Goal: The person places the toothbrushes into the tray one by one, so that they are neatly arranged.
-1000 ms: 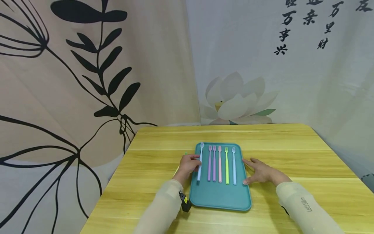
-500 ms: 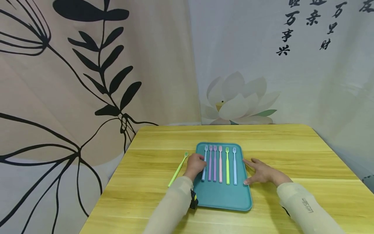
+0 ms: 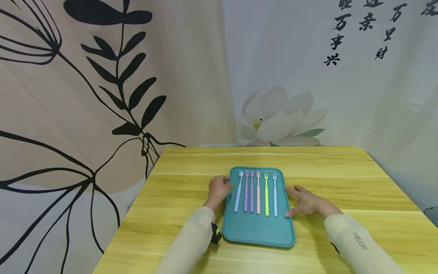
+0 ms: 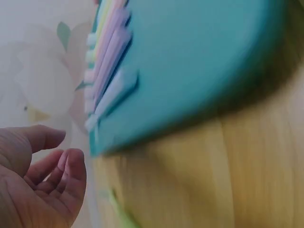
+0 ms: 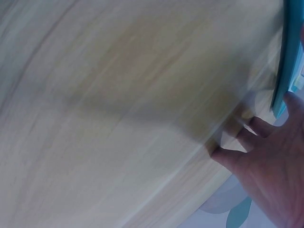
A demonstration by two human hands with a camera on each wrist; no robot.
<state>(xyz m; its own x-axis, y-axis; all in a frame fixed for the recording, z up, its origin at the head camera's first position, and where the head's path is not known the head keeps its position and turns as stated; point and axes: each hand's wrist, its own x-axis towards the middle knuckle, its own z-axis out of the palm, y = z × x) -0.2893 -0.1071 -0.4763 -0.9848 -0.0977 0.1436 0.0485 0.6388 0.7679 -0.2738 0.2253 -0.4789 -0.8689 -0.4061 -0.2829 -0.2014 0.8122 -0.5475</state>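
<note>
A teal tray (image 3: 258,228) lies on the yellow wooden table (image 3: 342,179). Several toothbrushes lie side by side on it, heads away from me: a pale blue one (image 3: 238,193) slightly tilted at the left, two purple (image 3: 246,192), a pink (image 3: 258,192), a green (image 3: 266,195) and another pale blue (image 3: 275,195). My left hand (image 3: 224,185) hovers just left of the tray, fingers loosely curled and holding nothing (image 4: 57,171). My right hand (image 3: 294,199) rests flat with straight fingers against the tray's right edge (image 5: 285,71).
A blurred green shape (image 4: 118,211) lies on the table near my left hand in the left wrist view. Printed fabric walls stand close behind and to the left of the table. Bare tabletop (image 3: 191,163) surrounds the tray.
My left hand slid the leftmost pale blue toothbrush right toward the row, let go of it and drew back left off the tray. The right hand stayed put.
</note>
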